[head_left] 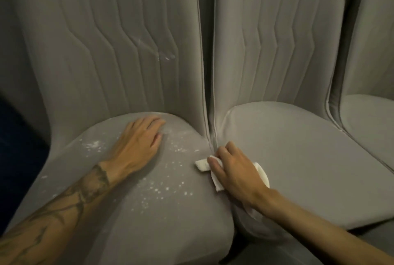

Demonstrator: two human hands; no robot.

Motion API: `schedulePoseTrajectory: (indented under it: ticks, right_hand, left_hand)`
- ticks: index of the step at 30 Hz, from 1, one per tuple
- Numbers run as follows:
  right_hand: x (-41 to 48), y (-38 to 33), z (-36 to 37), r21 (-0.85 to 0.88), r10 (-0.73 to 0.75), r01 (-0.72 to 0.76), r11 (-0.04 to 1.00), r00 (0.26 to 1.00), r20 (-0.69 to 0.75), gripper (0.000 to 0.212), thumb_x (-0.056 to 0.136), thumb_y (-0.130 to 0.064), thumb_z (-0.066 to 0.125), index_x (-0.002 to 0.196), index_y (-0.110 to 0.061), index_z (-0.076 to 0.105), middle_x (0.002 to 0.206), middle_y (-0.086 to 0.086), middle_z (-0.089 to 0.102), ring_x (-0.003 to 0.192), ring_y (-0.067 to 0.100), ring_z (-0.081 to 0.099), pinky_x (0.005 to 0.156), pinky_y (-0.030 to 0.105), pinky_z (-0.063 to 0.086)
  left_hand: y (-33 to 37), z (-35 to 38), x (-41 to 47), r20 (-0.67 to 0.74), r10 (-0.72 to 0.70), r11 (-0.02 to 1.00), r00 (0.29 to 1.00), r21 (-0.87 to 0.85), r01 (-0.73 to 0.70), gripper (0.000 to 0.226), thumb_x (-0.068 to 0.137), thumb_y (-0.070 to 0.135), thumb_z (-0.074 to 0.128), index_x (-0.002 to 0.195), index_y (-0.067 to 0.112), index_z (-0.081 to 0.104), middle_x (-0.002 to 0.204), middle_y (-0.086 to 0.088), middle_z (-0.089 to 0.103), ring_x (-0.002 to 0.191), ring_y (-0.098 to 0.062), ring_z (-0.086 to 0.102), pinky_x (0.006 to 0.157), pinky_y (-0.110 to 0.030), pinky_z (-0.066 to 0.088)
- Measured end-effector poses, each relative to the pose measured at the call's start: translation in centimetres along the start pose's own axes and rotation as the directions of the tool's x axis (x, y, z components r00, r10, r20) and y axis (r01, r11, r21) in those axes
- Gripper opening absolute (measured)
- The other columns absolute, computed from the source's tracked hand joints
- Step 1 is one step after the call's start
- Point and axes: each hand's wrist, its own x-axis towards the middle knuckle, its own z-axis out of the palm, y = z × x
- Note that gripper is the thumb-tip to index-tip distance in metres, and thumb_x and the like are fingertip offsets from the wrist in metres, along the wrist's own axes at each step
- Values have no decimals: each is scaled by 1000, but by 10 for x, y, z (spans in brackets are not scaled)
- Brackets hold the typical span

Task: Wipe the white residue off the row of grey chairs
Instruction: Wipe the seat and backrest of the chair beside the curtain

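Grey upholstered chairs stand side by side. The left chair's seat [149,217] carries scattered white residue [162,190], with a few white marks on its backrest [168,56]. My left hand [136,145] rests flat on that seat near the back, fingers straight. My right hand [232,168] holds a white cloth [202,165] pressed down at the gap between the left seat and the middle chair's seat [298,158]. Part of the cloth is hidden under my palm.
A third grey chair [368,128] shows at the right edge. A dark blue surface [19,147] lies to the left of the left chair. A dark chair leg shows below the seats at the bottom.
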Motion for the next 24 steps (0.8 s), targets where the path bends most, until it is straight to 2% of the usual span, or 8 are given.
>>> schedulePoseTrajectory:
  ticks: [5,6,9,11,15,20,22,24]
  right_hand:
    - [45,-55,10,112,216,-199,974,961,-175,35,104,-47,42,110,-15,57,113,6,50,102,26,52,95,40,45]
    - [48,-63,16,84,232,-221,972,960,-158,38,103,-49,43,113,-15,57,117,7,49,106,27,51,97,41,43]
    - [39,-73,36,-174,156,-177,969,979,-132,44,102,-54,40,119,-17,55,121,8,48,107,29,47,97,41,40]
    - [34,-68,38,-192,144,-174,966,976,-161,42,102,-53,41,120,-17,56,120,9,49,105,31,48,96,42,41]
    - [42,-71,45,-194,230,-274,942,947,-222,39,104,-43,42,120,-11,56,116,14,50,105,34,48,96,43,40]
    - [69,-99,60,-170,391,-447,878,877,-280,40,106,-39,37,118,-5,55,120,19,53,112,36,46,98,43,36]
    - [83,-114,70,-139,366,-406,903,899,-241,41,105,-39,38,120,-5,55,122,19,53,113,36,46,100,43,36]
    - [93,-124,81,-164,225,-250,954,961,-158,41,105,-40,38,121,-7,56,123,17,51,110,34,47,98,41,36]
  left_hand:
    - [-57,-12,-44,94,-122,993,988,18,121,56,99,41,34,141,14,59,143,-8,58,132,-30,52,113,-41,32]
    - [-69,-15,-52,108,-142,990,984,21,141,59,98,44,32,140,14,59,143,-9,58,132,-30,52,113,-41,33]
    - [-101,-23,-71,117,-168,986,979,19,166,66,96,51,24,137,14,60,140,-9,58,129,-30,53,110,-42,37]
    - [-123,-28,-81,122,-185,983,975,21,184,59,98,48,26,137,17,58,140,-4,57,128,-27,52,109,-42,38]
    - [-158,-31,-95,72,-208,978,975,-1,209,44,105,40,31,127,18,62,129,-3,61,120,-26,55,107,-44,38]
    - [-189,-26,-111,-15,-156,983,988,-96,153,49,104,48,28,123,21,65,122,2,62,114,-21,57,104,-47,41]
    - [-200,-23,-115,-52,-170,982,984,-91,165,49,105,47,29,124,19,65,127,-1,60,118,-26,55,103,-51,42]
    - [-207,-18,-118,-85,-228,972,970,-83,221,46,106,45,31,124,19,64,133,-4,56,121,-30,50,101,-56,43]
